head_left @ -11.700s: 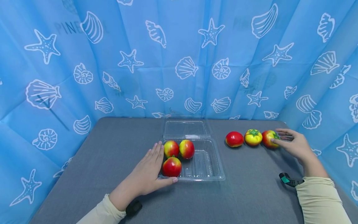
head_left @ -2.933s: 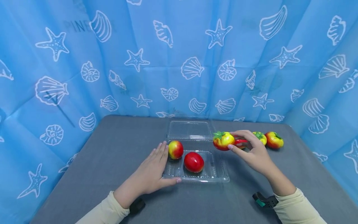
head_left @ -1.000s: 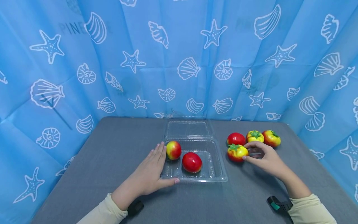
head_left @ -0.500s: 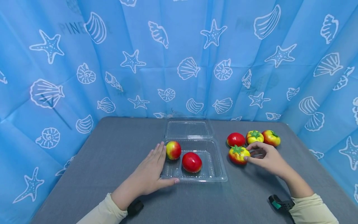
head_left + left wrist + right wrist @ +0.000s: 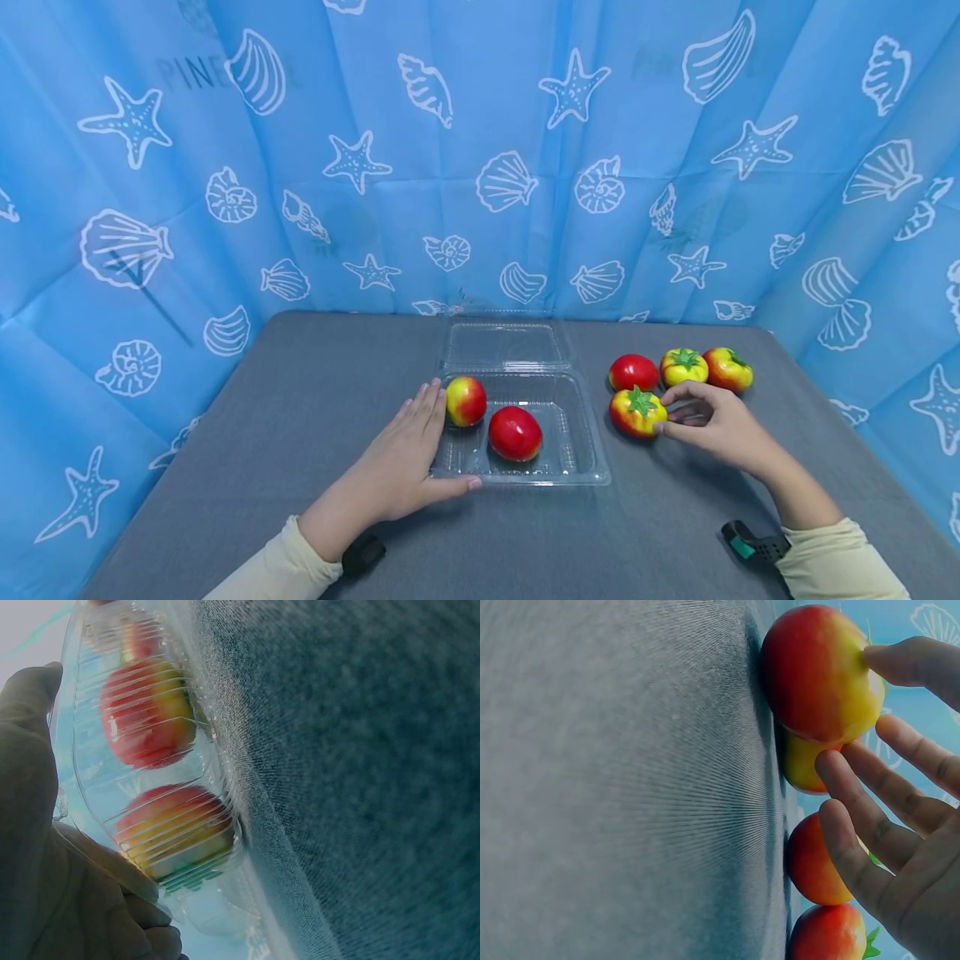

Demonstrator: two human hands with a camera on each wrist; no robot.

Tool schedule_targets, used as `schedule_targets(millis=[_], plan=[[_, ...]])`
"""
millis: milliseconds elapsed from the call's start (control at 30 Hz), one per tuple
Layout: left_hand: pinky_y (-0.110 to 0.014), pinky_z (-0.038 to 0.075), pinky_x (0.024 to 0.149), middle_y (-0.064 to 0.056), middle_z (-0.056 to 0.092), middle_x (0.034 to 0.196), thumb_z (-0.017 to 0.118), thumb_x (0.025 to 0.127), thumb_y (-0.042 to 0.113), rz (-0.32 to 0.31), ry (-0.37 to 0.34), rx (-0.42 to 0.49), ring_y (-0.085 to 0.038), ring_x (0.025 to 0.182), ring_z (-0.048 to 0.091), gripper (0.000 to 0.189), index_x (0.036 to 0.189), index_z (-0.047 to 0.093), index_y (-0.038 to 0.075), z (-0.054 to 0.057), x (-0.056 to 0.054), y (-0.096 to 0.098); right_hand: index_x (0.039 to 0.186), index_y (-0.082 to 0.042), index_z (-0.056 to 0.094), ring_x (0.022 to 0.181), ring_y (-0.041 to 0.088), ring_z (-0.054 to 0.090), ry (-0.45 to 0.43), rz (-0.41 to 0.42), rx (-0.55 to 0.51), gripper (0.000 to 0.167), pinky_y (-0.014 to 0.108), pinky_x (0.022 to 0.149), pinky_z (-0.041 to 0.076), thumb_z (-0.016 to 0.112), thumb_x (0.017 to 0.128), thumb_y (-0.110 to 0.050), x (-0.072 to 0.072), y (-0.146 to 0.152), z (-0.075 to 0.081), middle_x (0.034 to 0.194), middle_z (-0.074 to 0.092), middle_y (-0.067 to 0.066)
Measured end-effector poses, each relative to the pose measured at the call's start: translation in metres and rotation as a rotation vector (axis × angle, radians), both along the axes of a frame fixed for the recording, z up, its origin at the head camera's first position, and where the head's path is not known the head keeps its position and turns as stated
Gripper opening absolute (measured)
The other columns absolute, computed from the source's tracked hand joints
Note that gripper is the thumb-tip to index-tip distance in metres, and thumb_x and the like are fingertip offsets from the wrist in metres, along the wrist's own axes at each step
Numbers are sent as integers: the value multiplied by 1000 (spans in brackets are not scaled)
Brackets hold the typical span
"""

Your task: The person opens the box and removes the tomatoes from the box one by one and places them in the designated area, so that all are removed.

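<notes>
A clear plastic clamshell container (image 5: 570,467) lies with its lid laid back on the grey table. Inside are a yellow-and-red tomato (image 5: 466,402) at the left and a red tomato (image 5: 515,433) in the middle. Along the container's left wall rests my left hand (image 5: 401,454), fingers straight and thumb at the front rim. To the right, on the cloth, sits a yellow-red tomato (image 5: 637,413) with its green leaves up. My right hand (image 5: 712,421) touches its right side with thumb and forefinger; the right wrist view shows the other fingers (image 5: 847,795) spread loosely.
Behind the touched tomato stand a red tomato (image 5: 633,372), a yellow tomato (image 5: 684,367) and a red-yellow tomato (image 5: 727,370) in a row. The container's lid (image 5: 506,346) reaches toward the blue shell-print curtain (image 5: 480,167) at the back.
The right hand has lowered a tomato from the air beside the container to the table before the row, then turned it slightly. The container once held three tomatoes. The left hand stays put.
</notes>
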State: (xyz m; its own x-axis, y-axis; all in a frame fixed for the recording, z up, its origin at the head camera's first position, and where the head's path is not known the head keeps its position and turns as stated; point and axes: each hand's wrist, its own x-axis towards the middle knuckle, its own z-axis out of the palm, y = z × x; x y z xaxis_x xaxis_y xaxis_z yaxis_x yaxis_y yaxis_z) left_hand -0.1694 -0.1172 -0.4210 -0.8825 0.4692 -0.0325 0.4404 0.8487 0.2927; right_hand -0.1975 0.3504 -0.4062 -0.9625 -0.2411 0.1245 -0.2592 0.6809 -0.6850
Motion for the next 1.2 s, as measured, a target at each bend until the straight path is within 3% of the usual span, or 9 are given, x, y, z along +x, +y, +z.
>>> schedule_targets(millis=[333,600,900,1200], plan=[[-49,18,134,-10,5,181,42,84,97,1,0,1,-28,168,6,127,171,12,10,0,0,0,116,0,70,92,-2,69,97,-6,-19,27,20,76,60,81,94,-10,1,0,4,113,74,16],[-50,18,134,-9,5,181,44,84,96,4,-8,-1,-28,168,7,126,172,12,11,0,0,1,119,-1,69,96,-5,68,120,-66,-1,31,17,78,59,80,96,-19,6,-7,11,118,73,19],[-50,19,134,-9,6,181,45,84,96,6,-9,-3,-28,168,7,126,172,12,11,1,-1,1,120,-4,70,99,3,71,201,-61,-23,30,16,81,59,81,95,-18,12,-25,19,118,71,15],[-50,18,134,-8,4,181,43,85,96,-1,-3,-4,-27,168,6,126,172,12,10,0,-1,1,121,-6,71,96,12,68,218,-35,-43,32,15,82,58,83,93,-16,17,-41,24,116,72,12]])
